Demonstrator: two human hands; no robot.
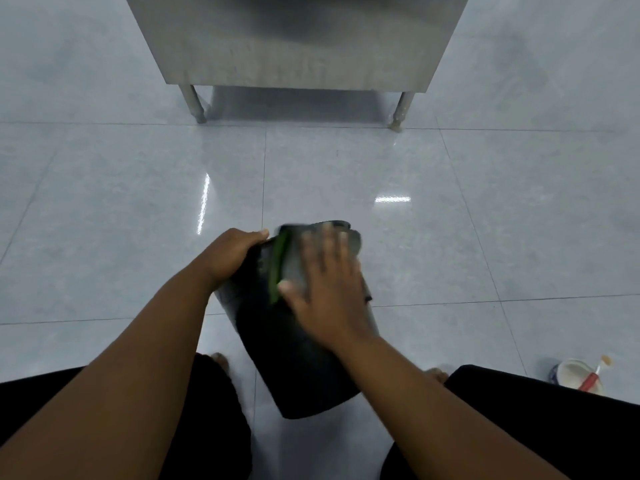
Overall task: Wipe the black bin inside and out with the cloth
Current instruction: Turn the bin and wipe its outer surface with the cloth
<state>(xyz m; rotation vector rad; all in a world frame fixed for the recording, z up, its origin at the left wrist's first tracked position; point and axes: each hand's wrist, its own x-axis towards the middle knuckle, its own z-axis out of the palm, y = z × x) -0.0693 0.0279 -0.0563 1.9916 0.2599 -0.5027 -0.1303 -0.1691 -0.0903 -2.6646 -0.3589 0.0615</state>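
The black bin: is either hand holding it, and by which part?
The left hand grips the black bin at its far left edge; the right hand presses the cloth flat on it.

Glossy tiled floor (pixel 346 168), brushed-metal cabinet (pixel 294 46)

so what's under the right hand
A grey cloth with a green edge lies under the flat right hand, pressed on the outer wall of the black bin. The palm covers part of the cloth; the bin's inside is out of sight.

No text reads; the black bin (pixel 298 368) seems too blurred.
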